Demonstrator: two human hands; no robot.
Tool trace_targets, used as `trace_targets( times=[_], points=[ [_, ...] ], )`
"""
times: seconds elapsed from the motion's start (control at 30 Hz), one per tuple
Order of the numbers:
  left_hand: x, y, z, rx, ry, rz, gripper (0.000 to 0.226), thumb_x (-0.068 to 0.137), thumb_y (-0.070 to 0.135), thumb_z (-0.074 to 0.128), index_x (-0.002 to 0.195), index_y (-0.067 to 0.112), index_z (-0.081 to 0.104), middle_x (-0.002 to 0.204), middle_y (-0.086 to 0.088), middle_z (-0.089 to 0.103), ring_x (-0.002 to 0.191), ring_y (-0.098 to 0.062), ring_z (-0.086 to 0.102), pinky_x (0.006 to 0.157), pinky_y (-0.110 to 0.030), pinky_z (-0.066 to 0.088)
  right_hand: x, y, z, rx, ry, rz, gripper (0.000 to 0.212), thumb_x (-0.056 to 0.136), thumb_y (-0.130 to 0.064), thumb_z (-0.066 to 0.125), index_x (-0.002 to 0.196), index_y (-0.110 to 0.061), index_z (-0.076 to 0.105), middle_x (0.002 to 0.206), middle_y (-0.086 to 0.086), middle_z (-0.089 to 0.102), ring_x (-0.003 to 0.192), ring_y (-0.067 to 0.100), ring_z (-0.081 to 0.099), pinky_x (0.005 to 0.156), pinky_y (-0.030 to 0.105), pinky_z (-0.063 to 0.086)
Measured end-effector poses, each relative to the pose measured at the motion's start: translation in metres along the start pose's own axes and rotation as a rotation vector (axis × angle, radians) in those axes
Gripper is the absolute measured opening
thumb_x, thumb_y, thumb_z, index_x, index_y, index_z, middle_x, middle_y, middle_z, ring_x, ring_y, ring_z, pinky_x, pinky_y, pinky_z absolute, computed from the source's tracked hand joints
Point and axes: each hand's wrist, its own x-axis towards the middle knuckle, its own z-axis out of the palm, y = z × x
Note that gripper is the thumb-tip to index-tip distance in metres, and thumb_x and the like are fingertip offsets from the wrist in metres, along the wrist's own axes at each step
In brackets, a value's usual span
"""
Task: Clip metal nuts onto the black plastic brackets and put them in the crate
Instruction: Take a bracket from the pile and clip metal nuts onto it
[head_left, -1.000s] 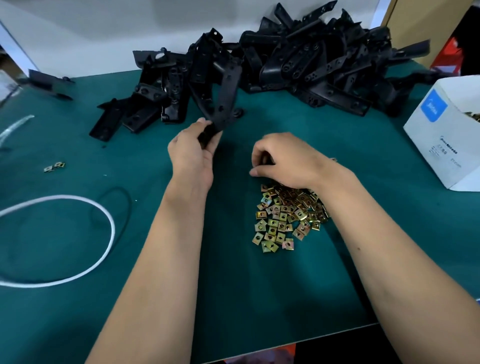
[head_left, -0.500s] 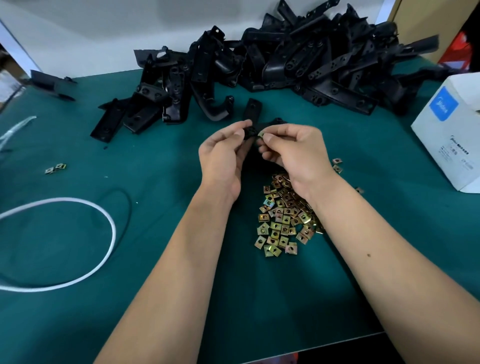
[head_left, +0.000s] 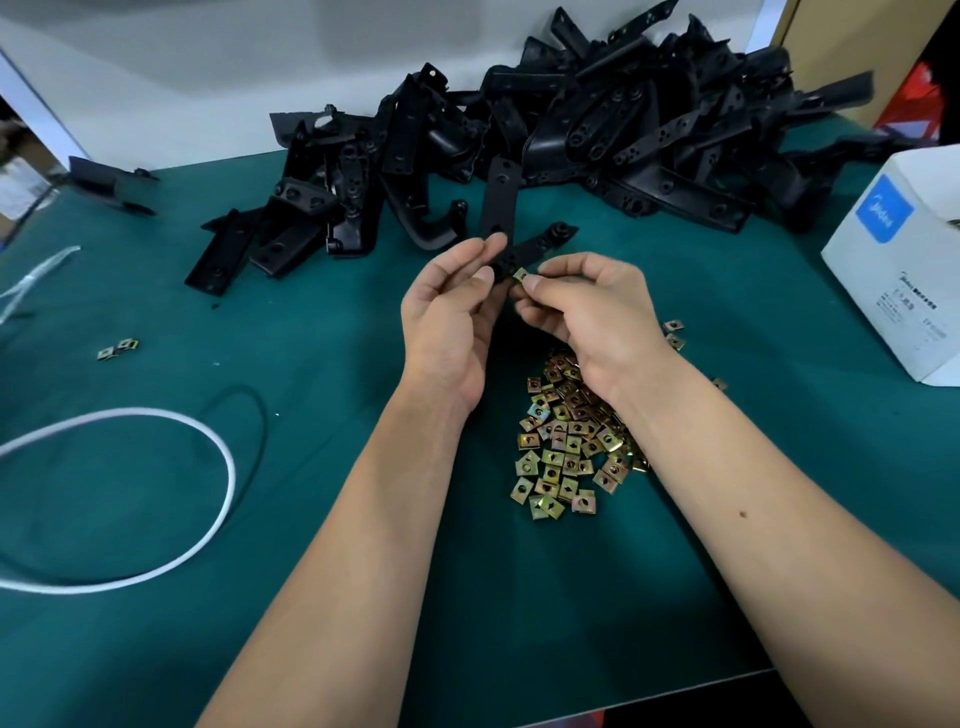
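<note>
My left hand (head_left: 447, 322) was raised over the mat (head_left: 322, 545), back toward me, thumb and fingers pinching the lower end of a black bracket (head_left: 501, 208) whose two arms forked up and away from the grip. My right hand (head_left: 592, 317) met it from the right, thumb and forefinger clamped on a single nut (head_left: 520, 274) pressed against the bracket's edge just beside my left thumb; the other fingers curled under. Both forearms reached in from the near edge of the mat. Directly below my right wrist lay the nut pile (head_left: 566, 447), with a few strays beyond it to the right. Behind the held bracket rose the bracket heap (head_left: 597, 140), against a pale wall. Right of the heap stood a white box (head_left: 893, 270). Far left of the pile curled a white cord (head_left: 156, 431), two more nuts (head_left: 117, 349) behind it.
</note>
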Motion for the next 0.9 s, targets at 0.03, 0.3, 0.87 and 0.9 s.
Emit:
trace_targets(
  times=[0.03, 0.3, 0.87, 0.9],
  points=[
    [-0.0003, 0.0001, -0.0001, -0.002, -0.006, 0.003, 0.025, 0.098, -0.014, 0.049, 0.108, 0.002, 0.065, 0.117, -0.014, 0.075, 0.110, -0.025, 0.069, 0.097, -0.036, 0.058, -0.0007, -0.0009, 0.0006, 0.004, 0.004, 0.004, 0.017, 0.087, 0.010, 0.072, 0.097, -0.001, 0.064, 0.077, 0.014, 0.076, 0.066, 0.019, 0.073, 0.062, 0.023, 0.058],
    [-0.0035, -0.0010, 0.0034, 0.129, -0.079, 0.004, 0.019, 0.098, -0.013, 0.051, 0.104, 0.002, 0.060, 0.120, -0.021, 0.072, 0.111, -0.034, 0.068, 0.100, -0.041, 0.057, -0.0058, -0.0073, 0.0014, 0.090, 0.066, 0.022, 0.019, 0.086, 0.014, 0.071, 0.095, 0.000, 0.062, 0.091, 0.022, 0.069, 0.070, 0.022, 0.073, 0.063, 0.023, 0.059],
    [-0.0047, -0.0021, 0.0045, 0.031, -0.031, -0.056, 0.017, 0.099, -0.010, 0.053, 0.099, 0.006, 0.056, 0.120, -0.018, 0.074, 0.103, -0.033, 0.066, 0.104, -0.043, 0.053, -0.0104, -0.0088, 0.0067, 0.182, 0.085, 0.081, 0.025, 0.087, 0.014, 0.069, 0.101, -0.003, 0.058, 0.089, 0.019, 0.069, 0.067, 0.019, 0.074, 0.058, 0.021, 0.057],
    [-0.0048, -0.0022, 0.0046, 0.025, -0.028, -0.051, 0.017, 0.099, -0.010, 0.052, 0.098, 0.006, 0.056, 0.120, -0.018, 0.073, 0.103, -0.033, 0.066, 0.102, -0.041, 0.054, -0.0105, -0.0090, 0.0067, 0.182, 0.085, 0.084, 0.024, 0.087, 0.014, 0.068, 0.100, -0.003, 0.058, 0.089, 0.019, 0.069, 0.067, 0.019, 0.074, 0.058, 0.021, 0.057]
  ],
)
